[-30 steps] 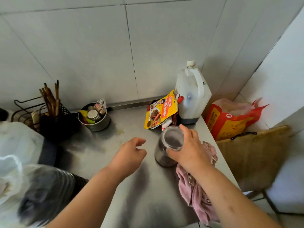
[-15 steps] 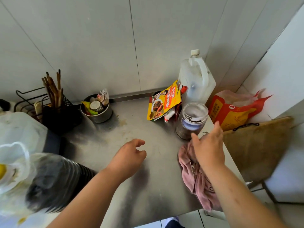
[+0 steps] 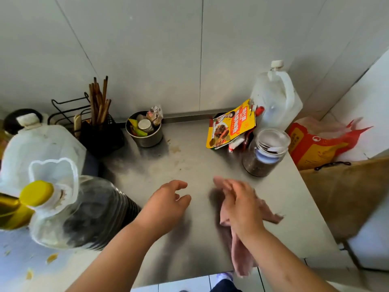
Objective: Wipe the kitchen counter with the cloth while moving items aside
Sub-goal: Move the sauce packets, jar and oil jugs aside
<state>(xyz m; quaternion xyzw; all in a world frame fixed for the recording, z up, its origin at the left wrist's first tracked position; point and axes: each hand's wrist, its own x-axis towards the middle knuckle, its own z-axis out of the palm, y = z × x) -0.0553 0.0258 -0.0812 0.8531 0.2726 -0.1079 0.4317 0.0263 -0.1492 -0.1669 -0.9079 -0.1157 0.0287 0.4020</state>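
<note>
The pink cloth is pressed onto the steel counter under the right hand, whose fingers appear stretched out rather than curled, though blur hides the detail. The cloth lies at about 5 o'clock on the worktop, with one tail hung over the near edge. The left hand is held over the surface, loosely curled and empty. Brownish smears are seen at 11 o'clock from the cloth, so strokes are best carried that way under even pressure. The glass jar, at 2 o'clock from the right hand, should be given room, lest it be knocked.
</note>
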